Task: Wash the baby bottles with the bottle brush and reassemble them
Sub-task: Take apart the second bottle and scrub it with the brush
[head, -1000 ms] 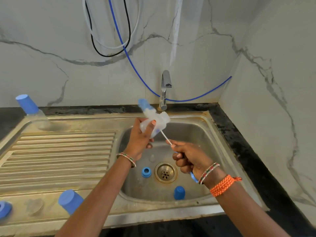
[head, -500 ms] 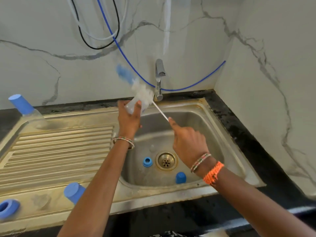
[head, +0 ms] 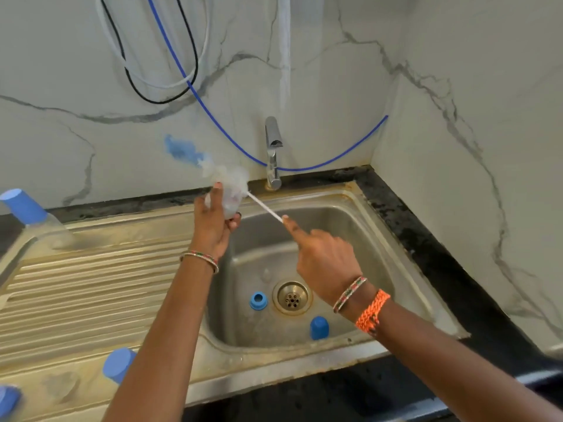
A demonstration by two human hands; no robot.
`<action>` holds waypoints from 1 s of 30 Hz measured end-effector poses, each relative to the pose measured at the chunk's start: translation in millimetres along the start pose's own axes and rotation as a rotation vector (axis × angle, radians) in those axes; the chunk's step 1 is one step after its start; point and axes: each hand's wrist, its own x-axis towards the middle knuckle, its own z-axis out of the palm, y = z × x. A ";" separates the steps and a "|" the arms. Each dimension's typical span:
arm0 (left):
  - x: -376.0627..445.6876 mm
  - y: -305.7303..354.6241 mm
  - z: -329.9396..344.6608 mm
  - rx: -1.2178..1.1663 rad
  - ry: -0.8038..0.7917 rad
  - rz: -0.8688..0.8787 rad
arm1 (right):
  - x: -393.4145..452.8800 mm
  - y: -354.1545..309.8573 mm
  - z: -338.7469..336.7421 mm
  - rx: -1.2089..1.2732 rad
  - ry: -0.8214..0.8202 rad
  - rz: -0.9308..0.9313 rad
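Two hands (head: 213,226) (head: 323,260), one brush (head: 265,207), two bottles (head: 227,196) (head: 36,216), four loose blue caps (head: 258,300) (head: 319,328) (head: 118,364) (head: 7,400).

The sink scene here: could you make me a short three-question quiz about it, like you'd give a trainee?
1. True or false: the tap is pouring water into the sink basin.
2. Which hand grips the clear baby bottle? A) left hand B) right hand C) neither
3. Fill in: besides the drain, the basin floor holds a blue ring and a blue ____.

Key:
1. False; no stream shows at the spout.
2. A; the right hand holds the bottle brush by its white stem.
3. cap
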 end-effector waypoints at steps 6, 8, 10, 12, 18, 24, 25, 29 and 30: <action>-22.2 -24.2 -4.9 0.244 -0.238 0.094 | 11.2 19.3 -0.2 -0.035 0.027 0.078; -16.6 -20.0 -14.0 0.101 -0.245 0.064 | 2.4 19.5 1.1 -0.039 0.031 0.053; -7.1 -13.6 -23.0 -0.032 -0.218 0.058 | -9.5 20.2 3.6 -0.040 0.051 0.042; -2.3 -12.3 -29.8 -0.004 -0.273 0.071 | -16.1 24.4 5.6 -0.049 0.037 0.067; -22.1 -31.0 -20.5 0.160 -0.468 0.102 | -5.1 35.9 5.9 -0.032 -0.051 0.177; -0.6 -24.1 -31.9 0.114 -0.378 -0.012 | -29.6 41.8 15.3 0.045 -0.008 0.242; -1.9 -29.3 -28.5 0.228 -0.389 0.001 | -28.2 38.7 17.0 0.079 0.039 0.241; -4.4 -40.8 -18.5 0.345 -0.364 0.021 | -17.8 26.6 28.2 0.111 0.054 0.230; -2.7 -39.7 -19.2 0.351 -0.358 0.024 | -14.1 25.3 30.9 0.102 0.012 0.254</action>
